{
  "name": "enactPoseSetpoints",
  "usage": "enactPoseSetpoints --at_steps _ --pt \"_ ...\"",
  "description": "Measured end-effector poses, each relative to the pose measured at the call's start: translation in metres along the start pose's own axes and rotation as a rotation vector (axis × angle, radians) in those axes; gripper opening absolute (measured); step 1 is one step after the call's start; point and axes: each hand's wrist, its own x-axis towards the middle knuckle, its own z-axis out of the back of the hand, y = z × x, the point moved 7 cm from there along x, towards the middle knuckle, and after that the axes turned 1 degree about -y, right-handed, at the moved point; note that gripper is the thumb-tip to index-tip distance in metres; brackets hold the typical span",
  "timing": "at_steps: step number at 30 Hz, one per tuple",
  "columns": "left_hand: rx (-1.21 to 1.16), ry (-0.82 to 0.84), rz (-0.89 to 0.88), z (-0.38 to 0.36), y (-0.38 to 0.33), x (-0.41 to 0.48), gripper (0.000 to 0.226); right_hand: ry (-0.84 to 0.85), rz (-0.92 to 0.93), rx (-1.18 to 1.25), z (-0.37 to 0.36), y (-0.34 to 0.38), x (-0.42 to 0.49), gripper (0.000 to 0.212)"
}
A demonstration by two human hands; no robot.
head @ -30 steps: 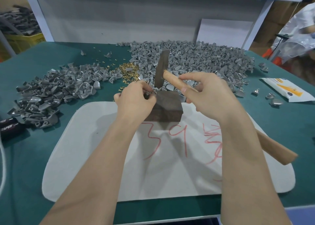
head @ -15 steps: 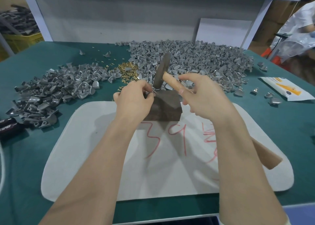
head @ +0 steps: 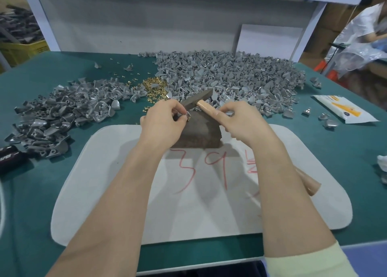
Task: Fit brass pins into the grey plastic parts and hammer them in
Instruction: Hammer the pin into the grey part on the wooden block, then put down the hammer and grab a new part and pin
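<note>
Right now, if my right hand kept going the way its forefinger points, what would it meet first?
Probably the left hand: the right hand points up-left along the hammer handle, and the head sits beside that hand, which pinches a grey part. Depth is unclear.

Grey parts (head: 230,77), brass-gold pins (head: 155,87), teal table (head: 41,193), white mat (head: 188,213) with red numerals (head: 224,176).

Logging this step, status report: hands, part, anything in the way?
Left hand pinches part at block. Right hand grips hammer, head close above part. Nothing between them.
</note>
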Motion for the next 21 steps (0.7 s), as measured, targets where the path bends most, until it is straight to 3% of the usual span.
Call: enactPoseSetpoints --at_steps 4,9,14,17,21 --pt "-0.002 0.011 -0.011 0.0 0.0 0.001 0.012 0.006 -0.019 0.009 0.003 -0.004 0.005 0.028" --pt "-0.028 0.011 -0.011 0.0 0.002 0.001 0.011 -0.051 -0.072 -0.043 0.002 -0.014 0.003 0.045" --pt "-0.085 -0.014 0.017 0.006 0.005 0.002 0.016 -0.123 -0.103 -0.111 0.001 -0.018 0.001 0.027" --pt "-0.07 -0.018 0.059 0.008 0.009 0.003 0.01 -0.262 0.027 -0.008 0.009 0.002 0.001 0.017" --pt "-0.046 -0.014 0.062 0.006 0.008 0.002 0.011 -0.099 0.247 -0.05 -0.014 0.04 -0.001 0.02"
